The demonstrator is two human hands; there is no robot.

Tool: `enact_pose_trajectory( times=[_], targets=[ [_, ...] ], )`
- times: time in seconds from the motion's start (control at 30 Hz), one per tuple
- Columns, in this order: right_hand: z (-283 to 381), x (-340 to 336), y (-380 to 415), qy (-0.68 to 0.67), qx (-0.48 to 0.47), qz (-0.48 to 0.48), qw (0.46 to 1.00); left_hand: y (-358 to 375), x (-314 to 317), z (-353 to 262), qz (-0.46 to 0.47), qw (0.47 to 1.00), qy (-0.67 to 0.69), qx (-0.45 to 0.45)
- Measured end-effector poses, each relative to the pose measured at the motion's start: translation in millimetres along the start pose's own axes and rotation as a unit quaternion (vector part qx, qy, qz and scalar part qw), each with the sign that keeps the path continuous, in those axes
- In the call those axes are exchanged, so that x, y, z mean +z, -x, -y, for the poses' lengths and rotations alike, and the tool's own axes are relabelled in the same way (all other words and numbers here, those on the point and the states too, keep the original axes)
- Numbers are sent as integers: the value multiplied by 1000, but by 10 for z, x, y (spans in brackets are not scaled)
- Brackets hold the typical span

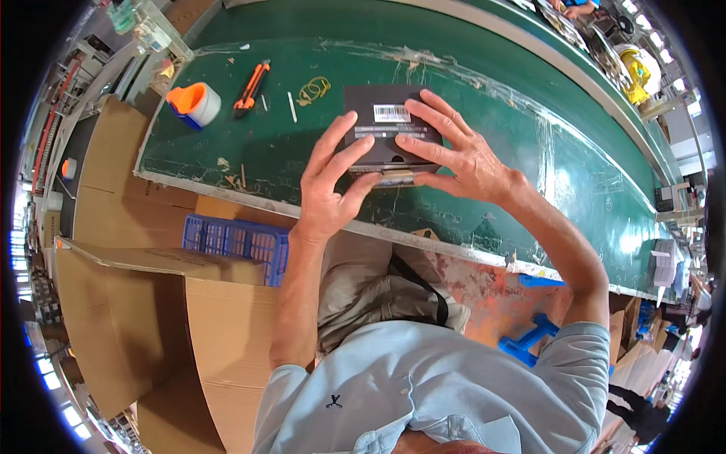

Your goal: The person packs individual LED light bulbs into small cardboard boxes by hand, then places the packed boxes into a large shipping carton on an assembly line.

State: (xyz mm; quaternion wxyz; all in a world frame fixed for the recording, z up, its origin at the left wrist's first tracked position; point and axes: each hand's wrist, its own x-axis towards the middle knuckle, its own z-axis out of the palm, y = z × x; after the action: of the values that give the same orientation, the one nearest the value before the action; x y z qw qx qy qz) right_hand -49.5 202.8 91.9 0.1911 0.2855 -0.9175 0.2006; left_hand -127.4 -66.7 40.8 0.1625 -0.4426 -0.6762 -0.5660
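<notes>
A small black box [386,155] with a white barcode label lies near the front edge of the green worktable [469,219]. My left hand [330,172] grips its left side, with fingertips on the top and the thumb at the near edge. From the right, my right hand [470,155] holds the same box, its fingers curved over the top and its thumb by the near side. Printed lines of small text run across the box below the label. Part of the near side is hidden by my thumbs.
On the table's left lie an orange-and-black utility knife [252,89], a tape roll [194,104], rubber bands [314,90] and a white strip [293,107]. Below stand an open cardboard carton [128,318] and a blue plastic crate [231,240]. Another person's hands [576,9] show at the far top right.
</notes>
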Motion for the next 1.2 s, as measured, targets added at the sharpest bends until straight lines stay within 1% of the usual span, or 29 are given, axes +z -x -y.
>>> enact_pose_trajectory(
  times=[0.03,0.07,0.13,0.17,0.2,0.27,0.3,0.33,0.4,0.43,0.47,0.53,0.57,0.67,0.7,0.83,0.9,0.93,1.0,1.03,1.1,1.2],
  targets=[
    [2,34,35,23,-7,5,1000,14,14,2,-5,1000,-12,1],
    [7,58,64,16,-1,10,1000,31,7,-20,-2,1000,-10,-8],
    [0,46,55,70,-28,8,997,-13,-44,-52,20,983,-175,57],
    [-24,62,60,60,-30,-4,998,-60,-66,-54,26,978,-194,76],
    [-42,20,33,66,-33,-9,997,-136,-57,-56,23,977,-196,83],
    [-59,-49,21,95,-20,22,995,-274,33,-66,77,986,-140,50],
    [-76,-75,12,99,-8,15,995,-348,79,-70,95,977,-183,54],
    [-73,-101,-11,102,-12,16,995,-415,126,-98,90,977,-184,55],
    [4,-182,-22,110,29,15,993,-484,212,-172,118,966,-226,51],
    [96,-229,-53,80,37,-8,996,-487,225,-192,117,965,-227,55],
    [139,-239,-61,85,34,-9,996,-498,223,-191,113,965,-228,59],
    [225,-227,-55,18,42,-28,999,-473,222,-168,109,969,-212,64],
    [279,-220,-87,17,37,-43,998,-464,227,-152,110,972,-200,59],
    [259,-129,-70,24,24,-42,999,-454,225,-147,121,972,-197,42],
    [258,-106,-72,21,20,-62,998,-448,227,-144,119,973,-195,42],
    [340,-144,-95,21,29,-58,998,-445,222,-139,124,974,-186,24],
    [379,-188,-126,-38,73,-56,995,-443,222,-144,123,976,-181,23],
    [402,-212,-155,-36,74,-55,995,-445,223,-148,120,976,-179,21],
    [454,-233,-221,-77,133,-62,986,-441,233,-145,117,977,-176,20],
    [471,-219,-251,-76,135,-62,986,-438,237,-137,115,978,-176,20],
    [486,-192,-313,-72,187,-75,977,-436,244,-129,112,978,-176,20],
    [499,-173,-333,-80,196,-88,973,-430,251,-129,105,979,-174,12]
  ],
)
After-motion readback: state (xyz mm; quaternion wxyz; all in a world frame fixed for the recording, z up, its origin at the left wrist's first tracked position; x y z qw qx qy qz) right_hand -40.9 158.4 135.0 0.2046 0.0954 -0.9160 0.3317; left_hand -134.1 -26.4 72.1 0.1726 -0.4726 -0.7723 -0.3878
